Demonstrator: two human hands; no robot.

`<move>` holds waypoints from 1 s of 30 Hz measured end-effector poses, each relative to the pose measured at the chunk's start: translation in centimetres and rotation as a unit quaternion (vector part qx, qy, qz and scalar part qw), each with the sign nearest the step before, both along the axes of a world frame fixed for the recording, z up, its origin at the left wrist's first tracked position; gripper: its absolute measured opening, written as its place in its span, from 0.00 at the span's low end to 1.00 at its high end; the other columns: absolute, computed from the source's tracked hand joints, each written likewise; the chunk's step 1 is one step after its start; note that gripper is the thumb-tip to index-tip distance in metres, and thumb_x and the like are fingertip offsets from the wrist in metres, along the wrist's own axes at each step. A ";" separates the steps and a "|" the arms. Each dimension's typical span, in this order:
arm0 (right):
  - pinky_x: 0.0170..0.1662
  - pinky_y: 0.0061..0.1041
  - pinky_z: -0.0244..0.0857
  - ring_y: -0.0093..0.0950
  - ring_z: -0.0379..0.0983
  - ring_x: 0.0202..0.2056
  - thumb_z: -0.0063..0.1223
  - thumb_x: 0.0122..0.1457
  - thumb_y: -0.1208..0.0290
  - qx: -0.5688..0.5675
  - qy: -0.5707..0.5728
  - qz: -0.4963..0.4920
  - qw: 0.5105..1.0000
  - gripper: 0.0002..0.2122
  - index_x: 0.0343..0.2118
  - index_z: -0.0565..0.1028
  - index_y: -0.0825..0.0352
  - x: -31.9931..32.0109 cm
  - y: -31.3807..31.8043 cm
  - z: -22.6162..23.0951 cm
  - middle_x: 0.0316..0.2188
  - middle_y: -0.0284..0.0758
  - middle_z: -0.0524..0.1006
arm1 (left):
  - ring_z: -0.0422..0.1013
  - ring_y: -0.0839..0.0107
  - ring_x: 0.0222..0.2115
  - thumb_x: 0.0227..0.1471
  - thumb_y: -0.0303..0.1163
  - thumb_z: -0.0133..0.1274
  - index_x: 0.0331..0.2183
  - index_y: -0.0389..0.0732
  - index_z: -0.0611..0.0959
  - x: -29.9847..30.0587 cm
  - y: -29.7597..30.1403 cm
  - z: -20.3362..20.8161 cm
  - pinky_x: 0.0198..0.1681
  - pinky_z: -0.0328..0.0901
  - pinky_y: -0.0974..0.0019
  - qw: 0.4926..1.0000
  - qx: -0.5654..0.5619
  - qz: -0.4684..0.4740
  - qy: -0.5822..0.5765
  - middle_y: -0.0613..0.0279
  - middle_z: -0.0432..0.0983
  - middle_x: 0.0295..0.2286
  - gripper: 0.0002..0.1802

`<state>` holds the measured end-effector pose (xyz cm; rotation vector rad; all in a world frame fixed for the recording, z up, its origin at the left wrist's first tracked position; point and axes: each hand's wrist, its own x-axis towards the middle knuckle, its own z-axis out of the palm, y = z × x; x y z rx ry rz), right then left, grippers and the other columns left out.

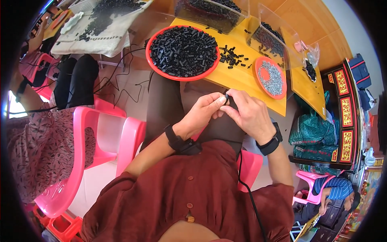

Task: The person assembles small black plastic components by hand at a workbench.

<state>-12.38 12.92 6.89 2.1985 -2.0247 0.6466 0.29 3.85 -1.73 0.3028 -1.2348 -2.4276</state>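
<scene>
Above my lap, my left hand (208, 108) and my right hand (246, 111) meet fingertip to fingertip. Between them is a small black plastic piece (227, 98), mostly covered by the fingers. Both hands pinch it. Beyond them on the left, a round red tray (151, 56) is heaped with short black cylindrical pieces (183, 50). More loose black pieces (233, 56) are scattered on the yellow table (238, 89). To the right, a smaller orange-red plate (258, 78) holds many small silvery metal parts (271, 78), which look like screws.
Clear bins of black parts (213, 16) stand along the back. A pink chair (86, 133) and a seated person (44, 141) are at my left. A cloth-covered table (96, 40) bears more black parts. Cables (115, 80) lie on the floor. Green bags (314, 131) sit right.
</scene>
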 end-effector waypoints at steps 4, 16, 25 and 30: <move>0.25 0.34 0.67 0.39 0.73 0.24 0.55 0.52 0.60 0.119 0.152 0.038 0.981 0.14 0.30 0.68 0.66 -0.6 -0.9 1.7 0.24 0.39 0.72 | 0.60 0.86 0.23 0.60 0.39 0.43 0.29 0.43 0.75 -0.1 0.1 -0.4 0.27 0.56 0.80 1.000 0.013 -0.018 0.001 0.75 0.66 0.21 0.12; 0.22 0.37 0.65 0.40 0.71 0.18 0.52 0.47 0.62 0.199 0.125 0.105 0.966 0.12 0.19 0.69 0.65 -2.0 -2.6 2.4 0.14 0.36 0.74 | 0.61 0.85 0.24 0.60 0.41 0.43 0.27 0.45 0.75 -0.3 0.2 -0.7 0.28 0.57 0.79 0.997 0.042 -0.064 0.000 0.75 0.67 0.22 0.14; 0.21 0.33 0.65 0.37 0.71 0.18 0.54 0.46 0.63 0.138 0.025 0.119 0.983 0.11 0.21 0.68 0.64 -2.3 -1.5 0.5 0.14 0.33 0.74 | 0.63 0.86 0.25 0.62 0.44 0.38 0.30 0.45 0.75 -0.5 0.7 -0.6 0.29 0.58 0.79 0.995 0.073 -0.055 0.036 0.75 0.70 0.25 0.17; 0.20 0.33 0.65 0.37 0.71 0.17 0.54 0.47 0.63 0.121 0.039 0.118 0.985 0.11 0.20 0.68 0.64 -2.8 -1.1 -0.5 0.13 0.35 0.74 | 0.63 0.85 0.25 0.62 0.44 0.38 0.32 0.44 0.75 -0.7 1.1 -0.9 0.29 0.58 0.79 0.997 0.060 -0.044 0.005 0.74 0.71 0.25 0.17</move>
